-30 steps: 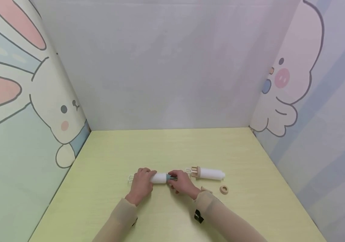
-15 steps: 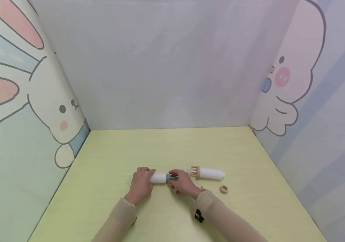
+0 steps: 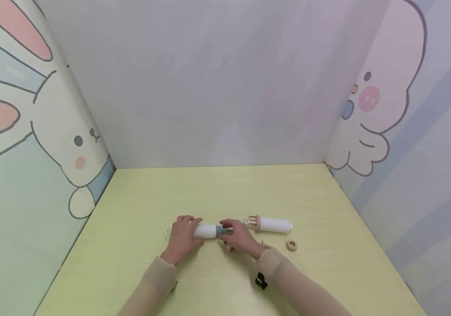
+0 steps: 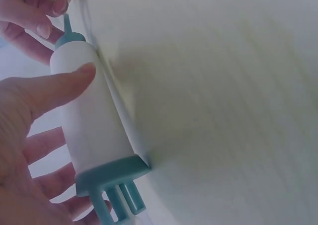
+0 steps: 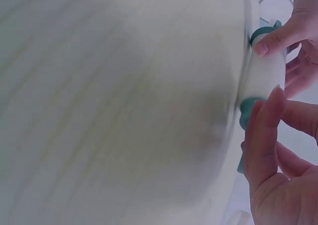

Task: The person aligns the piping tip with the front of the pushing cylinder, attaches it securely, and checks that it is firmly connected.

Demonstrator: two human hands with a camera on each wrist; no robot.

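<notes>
A white piping syringe (image 3: 205, 231) with teal ends lies crosswise at the front middle of the table. My left hand (image 3: 183, 237) grips its white barrel, the thumb (image 4: 74, 86) along one side and the fingers curled under it. The slotted teal end (image 4: 112, 174) points out past the left palm, and a pale loop handle shows left of that hand in the head view. At the other end, my right hand (image 3: 240, 239) pinches the teal nozzle (image 4: 69, 37) between thumb and fingers. The right fingers (image 5: 263, 140) partly cover the nozzle in the right wrist view.
A second white syringe (image 3: 274, 224) with a beige slotted end lies right of my right hand. In front of it sit a beige ring (image 3: 291, 245) and a beige nozzle-like piece (image 3: 268, 246), partly behind my right wrist. Cartoon-printed walls border the yellow table (image 3: 217, 188).
The head view has shifted slightly. Both hands keep their places on the syringe, with only small finger movement.
</notes>
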